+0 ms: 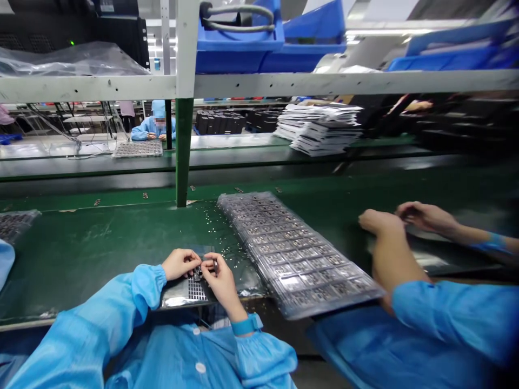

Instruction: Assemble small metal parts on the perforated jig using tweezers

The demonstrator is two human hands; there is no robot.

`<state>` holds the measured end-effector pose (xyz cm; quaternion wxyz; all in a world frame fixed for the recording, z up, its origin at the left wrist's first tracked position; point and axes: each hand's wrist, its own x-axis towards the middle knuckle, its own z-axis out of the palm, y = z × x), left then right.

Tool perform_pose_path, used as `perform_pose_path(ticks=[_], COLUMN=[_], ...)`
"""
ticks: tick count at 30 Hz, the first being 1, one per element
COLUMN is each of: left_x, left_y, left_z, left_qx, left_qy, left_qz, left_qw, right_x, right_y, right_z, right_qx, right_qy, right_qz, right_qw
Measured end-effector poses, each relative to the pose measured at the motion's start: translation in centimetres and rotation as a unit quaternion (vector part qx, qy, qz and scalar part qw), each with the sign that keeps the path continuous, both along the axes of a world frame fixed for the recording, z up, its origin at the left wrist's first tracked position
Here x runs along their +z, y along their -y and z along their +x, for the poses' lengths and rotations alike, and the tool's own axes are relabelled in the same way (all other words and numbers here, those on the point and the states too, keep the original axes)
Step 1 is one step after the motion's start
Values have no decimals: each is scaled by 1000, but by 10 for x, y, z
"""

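My left hand (181, 263) is closed in a pinch, its fingertips at a small dark part (198, 274). From the other side my right hand (219, 280) reaches the same part with thumb and finger pressed together. A short dark piece (215, 265) shows between the right fingers; its kind cannot be made out. Under both hands lies a sheet with a pattern of small squares (197, 292), at the front edge of the green table (101, 243). Beside my right hand stands a stack of clear plastic trays (295, 248) with small metallic parts in their pockets.
Tiny bright bits (217, 227) lie scattered by the trays. A green-and-white post (183, 146) rises behind my hands, carrying a shelf with blue bins (239, 51). At right a co-worker's arms (397, 248) are close to the trays. Another tray (16, 221) lies far left.
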<state>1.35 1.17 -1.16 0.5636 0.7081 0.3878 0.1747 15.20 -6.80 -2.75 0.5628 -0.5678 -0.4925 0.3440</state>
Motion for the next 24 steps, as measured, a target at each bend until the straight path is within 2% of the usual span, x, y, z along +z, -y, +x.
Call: perform_pose_path(ticks=[10, 24], left_x=[8, -2], left_y=[-5, -25], left_z=[-4, -4], left_qx=[-38, -49], left_qy=[-4, -48], left_qz=[59, 43], left_qw=[998, 997], right_x=[-2, 7], right_y=[-12, -19], right_z=[-12, -16], right_qx=[-54, -117], right_qy=[55, 91], right_qz=[25, 30], right_qw=[997, 988])
